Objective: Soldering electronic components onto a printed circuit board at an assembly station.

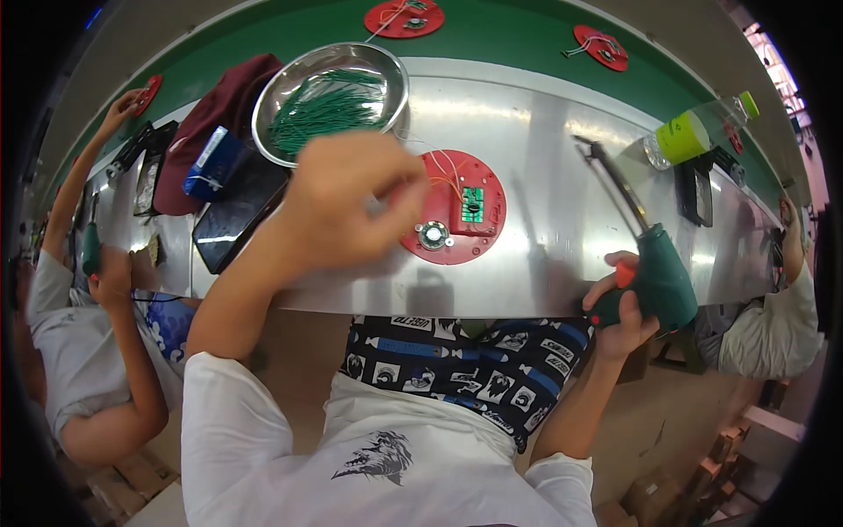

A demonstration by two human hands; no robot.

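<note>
1. Your steel workbench (544, 114) bears the whole job; the piece you are working on lies on it just in front of you.
2. The oval metal bowl (395, 83), beyond your left hand, holds plenty of unused green wires (320, 110).
3. Your right hand (628, 321) is wrapped around the green soldering gun (665, 277), a finger by its red trigger. The tip points up and away, well apart from the piece, so no joint is being made right now.
4. Your left hand (347, 202) is blurred over the piece's left edge, fingers curled narrow; I cannot tell whether they pinch anything.
5. The red disc (486, 180) lies flat, partly hidden by that hand.
6. On it, the circuit board (472, 204) and small round speaker (433, 234) look already seated.
7. The thin wires (456, 186) trail loosely from the board, so the wiring seems unfinished; individual joints are too small to judge.
</note>
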